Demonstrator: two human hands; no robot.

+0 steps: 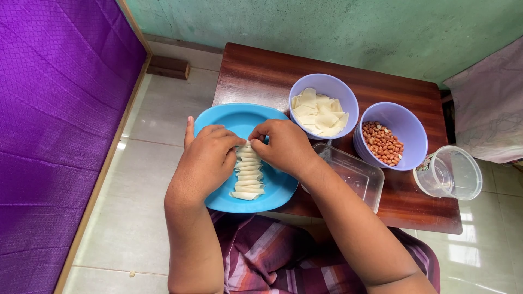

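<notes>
Head view, one frame. We recorded a small dark wooden table [256,71] against a green wall [327,27], with a purple cloth panel [54,109] at 9 o'clock and pale floor tiles [136,218] below it.

On the table's near left corner sat a round blue plate [229,117]. A row of folded pale dough pieces [248,182] ran down the plate's middle, overlapping one another, from the fingertips at 12 o'clock to the plate's rim side at 6 o'clock.

We noted the left hand [207,163] lying over the plate's 9 o'clock half, fingers curled, tips pinched together on the topmost piece of the row. The right hand [283,144] came in from 3 o'clock, and its thumb and forefinger were likewise closed on that same top piece. The two sets of fingertips met almost touching at the row's upper end; the rest of the row lay free, extending toward 6 o'clock from the grip, between the two wrists.

At 1 o'clock from the plate stood a lilac bowl of flat dough squares [321,117]. At 3 o'clock from that was a second lilac bowl holding peanuts [383,142]. A clear rectangular container [354,177] lay just beside the right forearm, and a clear measuring cup [449,173] stood at the table's right edge. Striped purple cloth [272,256] covered the lap at 6 o'clock.
</notes>
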